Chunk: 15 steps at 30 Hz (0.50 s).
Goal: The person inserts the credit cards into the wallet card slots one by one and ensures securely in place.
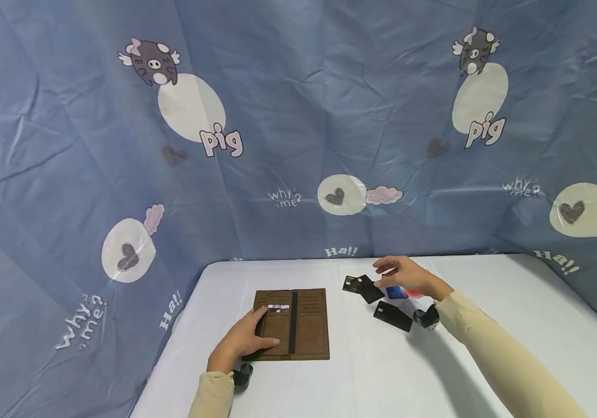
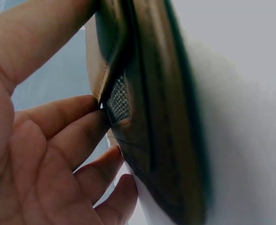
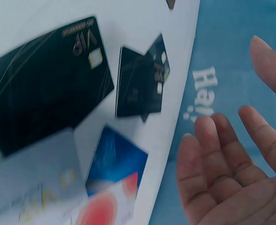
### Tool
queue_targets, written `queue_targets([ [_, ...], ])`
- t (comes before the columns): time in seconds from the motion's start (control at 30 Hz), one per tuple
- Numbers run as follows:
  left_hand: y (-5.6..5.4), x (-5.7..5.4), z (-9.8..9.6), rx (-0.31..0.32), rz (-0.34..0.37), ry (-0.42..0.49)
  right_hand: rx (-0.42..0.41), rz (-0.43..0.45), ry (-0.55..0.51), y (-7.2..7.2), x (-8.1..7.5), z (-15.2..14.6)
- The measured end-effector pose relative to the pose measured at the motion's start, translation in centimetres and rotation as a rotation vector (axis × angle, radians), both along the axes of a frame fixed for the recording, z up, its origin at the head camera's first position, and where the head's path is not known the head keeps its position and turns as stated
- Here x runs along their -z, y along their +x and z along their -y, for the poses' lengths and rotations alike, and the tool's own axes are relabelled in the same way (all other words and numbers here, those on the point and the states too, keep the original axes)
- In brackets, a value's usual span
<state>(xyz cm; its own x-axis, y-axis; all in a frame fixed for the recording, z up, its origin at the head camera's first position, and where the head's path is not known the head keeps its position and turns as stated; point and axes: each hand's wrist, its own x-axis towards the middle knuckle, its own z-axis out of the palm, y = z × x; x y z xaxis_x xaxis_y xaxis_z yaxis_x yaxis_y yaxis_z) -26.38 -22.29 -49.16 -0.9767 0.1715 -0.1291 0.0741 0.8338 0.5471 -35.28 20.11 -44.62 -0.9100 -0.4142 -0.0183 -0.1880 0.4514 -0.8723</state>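
Observation:
A brown wallet (image 1: 311, 331) lies spread out on the white table, a dark strap running down its middle. My left hand (image 1: 244, 337) holds its left side, thumb on the inner face and fingertips at the edge. A card (image 1: 278, 309) shows in a slot near those fingers. In the left wrist view, fingertips touch a leather flap (image 2: 105, 77) beside a woven patch. Over the loose cards hovers my right hand (image 1: 405, 276), fingers apart and holding nothing. Beneath and around it lie black cards (image 1: 393, 316), a blue card (image 1: 395, 292) and a red-and-white card (image 3: 98, 211).
A silver-grey card (image 3: 34, 178) partly overlaps the largest black card in the right wrist view. Two smaller black cards (image 1: 370, 289) overlap nearer the wallet. Behind the white table (image 1: 351, 383) hangs a blue printed curtain (image 1: 288, 116).

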Motion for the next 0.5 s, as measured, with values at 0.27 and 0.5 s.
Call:
queue_targets([
  [0.27,0.2,0.2,0.2,-0.009,0.016,-0.005,0.040,0.021,0.006,0.4,-0.4,-2.6],
  [0.5,0.1,-0.1,0.0,0.010,0.000,-0.007,0.056,0.009,0.047,1.0,-0.9,-3.7],
])
